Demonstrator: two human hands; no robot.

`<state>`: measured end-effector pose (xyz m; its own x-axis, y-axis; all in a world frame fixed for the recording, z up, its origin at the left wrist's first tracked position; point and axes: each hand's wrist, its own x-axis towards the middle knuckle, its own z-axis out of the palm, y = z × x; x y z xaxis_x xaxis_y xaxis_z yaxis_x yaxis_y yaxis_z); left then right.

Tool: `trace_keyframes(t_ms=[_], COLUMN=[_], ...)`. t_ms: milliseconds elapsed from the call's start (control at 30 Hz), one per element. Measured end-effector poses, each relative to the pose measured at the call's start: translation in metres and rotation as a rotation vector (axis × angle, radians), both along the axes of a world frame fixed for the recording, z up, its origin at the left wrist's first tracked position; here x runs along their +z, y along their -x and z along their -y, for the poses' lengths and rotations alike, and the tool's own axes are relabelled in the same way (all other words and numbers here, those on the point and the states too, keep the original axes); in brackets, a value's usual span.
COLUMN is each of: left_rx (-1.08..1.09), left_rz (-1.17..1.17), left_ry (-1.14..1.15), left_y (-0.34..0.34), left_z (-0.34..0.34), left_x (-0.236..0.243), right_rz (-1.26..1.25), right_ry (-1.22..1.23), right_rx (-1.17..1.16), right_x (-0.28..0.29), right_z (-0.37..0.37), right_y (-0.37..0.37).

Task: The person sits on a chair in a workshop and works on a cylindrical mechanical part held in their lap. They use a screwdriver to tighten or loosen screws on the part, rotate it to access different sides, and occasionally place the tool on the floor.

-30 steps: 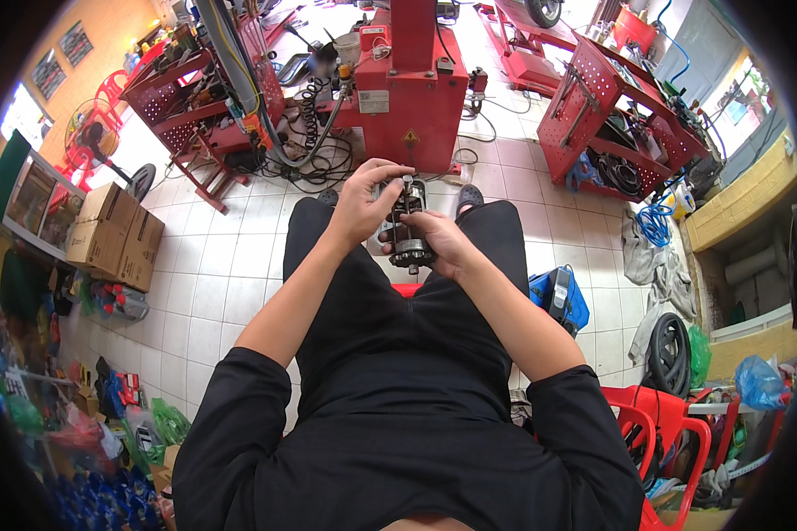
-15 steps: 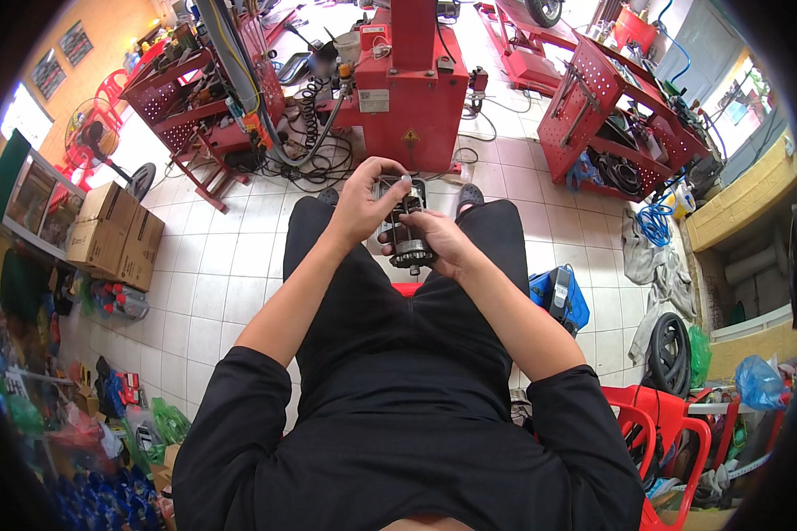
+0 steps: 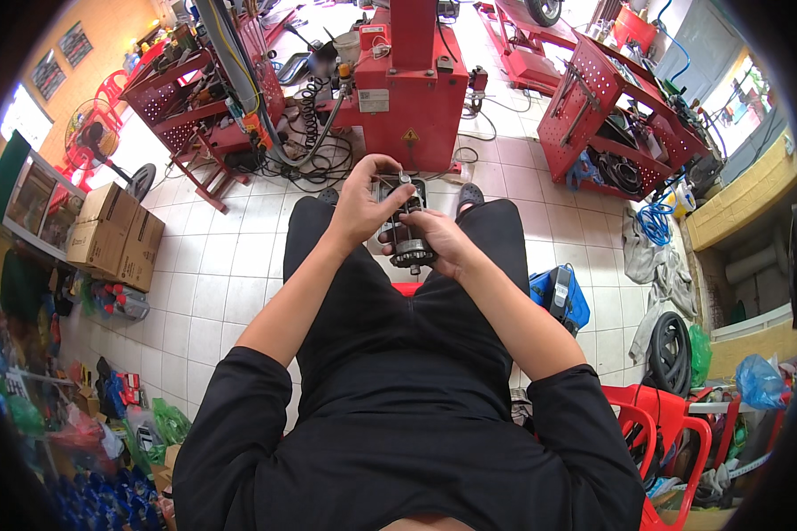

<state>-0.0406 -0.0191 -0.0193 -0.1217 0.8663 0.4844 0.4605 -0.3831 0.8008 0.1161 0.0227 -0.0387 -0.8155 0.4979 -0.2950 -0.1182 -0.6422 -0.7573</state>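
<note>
Above my lap and between my knees is a dark metal mechanical assembly (image 3: 413, 250) with a toothed ring and a short shaft stub at its near end. Its kind is not plain. My right hand (image 3: 443, 241) grips it from the right, thumb across the top and fingertips showing on its left side. At the far end, my left hand (image 3: 369, 202) curls in from the left, closed, its thumb and forefinger at a small silvery cylindrical piece (image 3: 406, 178). The left hand's other fingers are partly hidden.
A red machine base (image 3: 412, 97) stands ahead, with black cables (image 3: 314, 168) on the floor to its left. Red tool carts (image 3: 607, 115) flank it. Cardboard boxes (image 3: 115, 237) sit left; a blue bag (image 3: 567, 296) lies right. A red chair (image 3: 660, 416) stands lower right.
My left forefinger has lifted slightly and the thumb has shifted a little, so the silvery piece shows more. My right hand and the assembly have stayed nearly still.
</note>
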Motion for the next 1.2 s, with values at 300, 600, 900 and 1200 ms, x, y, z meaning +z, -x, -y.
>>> trace_keyframes(t_ms=[300,600,900,1200], left_rx=[0.044,0.046,0.021,0.011], left_rz=[-0.037,-0.087,-0.106,-0.147], left_ry=[-0.024,-0.066,-0.045,-0.083], left_y=[-0.004,-0.002,0.002,0.004], left_z=[0.003,0.001,0.0,-0.001], left_x=[0.007,0.006,0.001,0.001], right_rz=[-0.005,-0.021,-0.029,-0.024], right_ry=[-0.005,0.01,-0.005,-0.001], right_rx=[0.002,0.001,0.014,0.024], right_x=[-0.004,-0.004,-0.007,-0.006], right_z=[-0.002,-0.001,-0.001,-0.001], right_y=[0.0,0.001,0.001,0.0])
